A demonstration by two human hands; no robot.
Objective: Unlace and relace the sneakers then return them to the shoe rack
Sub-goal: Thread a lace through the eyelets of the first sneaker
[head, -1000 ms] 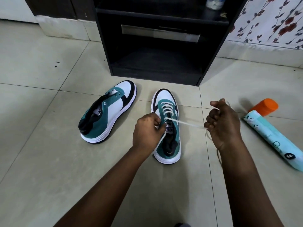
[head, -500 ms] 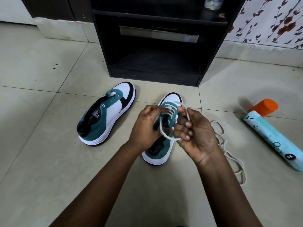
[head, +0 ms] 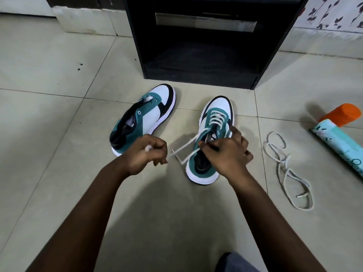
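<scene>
Two teal, white and black low-top sneakers lie on a pale tiled floor (head: 59,173) in front of a black shoe rack (head: 206,55). The left sneaker (head: 145,118) is unlaced and tipped onto its side, its eyelets bare and its toe pointing towards the rack. The right sneaker (head: 212,138) stands upright on its white sole, toe towards the rack, with a white lace (head: 216,117) crossing the lower eyelets in several rows; one free run of this lace leaves the upper eyelets and stretches to the left. The left hand (head: 145,156) is held beside the right sneaker, its fingers curled into a loose fist around the lace end, a short tip of which shows above the knuckles. The right hand (head: 227,154) lies over the tongue and collar of the right sneaker, its fingers bent and pinching the lace at the upper eyelets. A second, loose white shoelace (head: 286,167) lies in loops on the floor to the right, near a teal spray can with an orange cap (head: 337,134) lying on its side.
</scene>
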